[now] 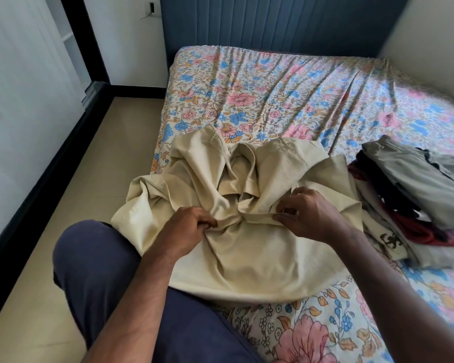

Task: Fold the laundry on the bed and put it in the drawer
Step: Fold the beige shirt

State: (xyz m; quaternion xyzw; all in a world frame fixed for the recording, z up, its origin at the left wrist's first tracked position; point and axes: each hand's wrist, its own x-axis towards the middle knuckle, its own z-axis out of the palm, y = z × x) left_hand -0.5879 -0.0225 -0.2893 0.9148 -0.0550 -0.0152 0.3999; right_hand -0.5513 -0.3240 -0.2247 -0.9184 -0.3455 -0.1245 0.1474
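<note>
Beige garment (247, 231): lying crumpled on the bed (273, 93) at its near left edge, partly hanging over that edge and touching the person's knee (97, 263).
Left hand (186, 229): its grip is pinching a fold of the beige garment near the middle, fingers curled into the cloth.
Right hand (309, 213): its grip is pinching a hemmed edge of the same garment, thumb and fingertips closing on it.
Pile of clothes (417, 195): sitting at the bed's right edge, just beside the beige garment, a grey piece lying on top over dark red and white ones.
Bedsheet: floral, wrinkling toward the blue headboard (286, 22).
</note>
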